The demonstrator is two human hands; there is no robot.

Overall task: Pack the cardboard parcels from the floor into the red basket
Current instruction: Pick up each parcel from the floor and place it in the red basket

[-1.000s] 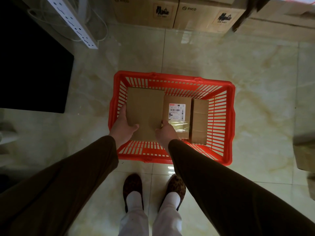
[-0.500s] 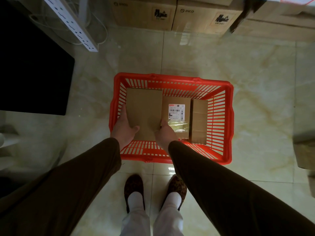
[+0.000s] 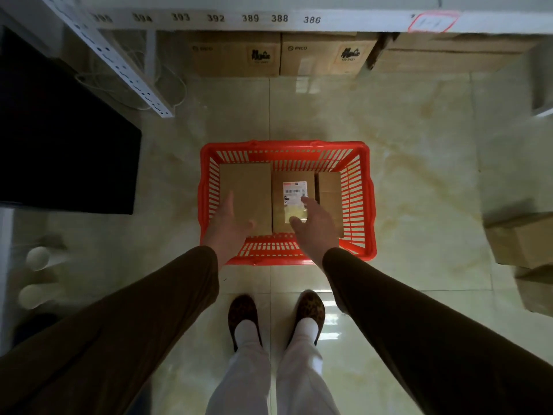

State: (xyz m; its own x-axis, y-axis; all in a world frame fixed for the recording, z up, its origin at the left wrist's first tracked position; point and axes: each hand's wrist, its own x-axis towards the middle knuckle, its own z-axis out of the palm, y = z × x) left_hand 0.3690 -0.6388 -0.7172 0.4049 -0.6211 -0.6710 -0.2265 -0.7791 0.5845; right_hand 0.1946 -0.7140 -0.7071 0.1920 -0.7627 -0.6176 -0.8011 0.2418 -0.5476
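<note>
1. Parcels are what both hands hover over: the left hand (image 3: pixel 229 227) is spread with fingers straight above the near edge of the plain parcel (image 3: pixel 246 191), holding nothing, and whether it touches the cardboard cannot be told

2. Right hand (image 3: pixel 315 224) is likewise open and empty, fingers loosely extended over the near end of the labelled parcel (image 3: pixel 291 205), its fingertips close to the white shipping label (image 3: pixel 294 191)

3. Three cardboard parcels lie flat on the bottom of the red basket (image 3: pixel 206 187), side by side and touching: the plain one on the left, the labelled one in the middle, a narrower parcel (image 3: pixel 329 187) on the right. Laid edge to edge like this they fill the floor of the basket in a single layer, which likely keeps them from sliding and leaves room to stack on top

4. Judging by the empty hands, the parcels in the basket are placed and need no more holding

5. Around the basket is the tiled floor (image 3: pixel 419 175), with the person's shoes (image 3: pixel 244 313) just behind it. More cardboard boxes (image 3: pixel 520 238) sit at the right edge, and larger printed cartons (image 3: pixel 236 55) rest under the numbered shelf (image 3: pixel 269 18) ahead; whether any of these belong to the task cannot be told

6. If more are to be packed, the next reach is probably toward the boxes at the right
</note>
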